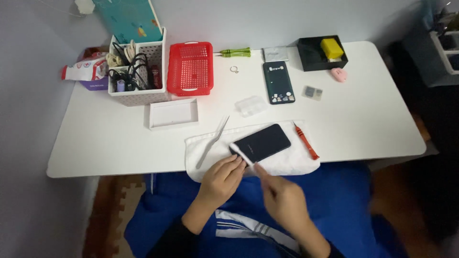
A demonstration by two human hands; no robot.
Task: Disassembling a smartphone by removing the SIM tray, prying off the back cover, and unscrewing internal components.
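Desk (363, 114), white: carries all below.
White cloth (291, 160), near edge: dark phone (262, 142) lies on it, back unopened; work barely begun, I judge.
Left grip (221, 179): fingers closed on the phone's near corner.
Right grip (282, 198): blurred, state unclear.
Teal box (129, 19): upright, rear left.
Snack packet (86, 69): red-white, far left.

The white tabletop (363, 119) carries a red basket (191, 68) at eleven o'clock, a white lid (173, 113) below it, a dark green phone case (278, 81) at twelve, and a white cloth (287, 160) at six.
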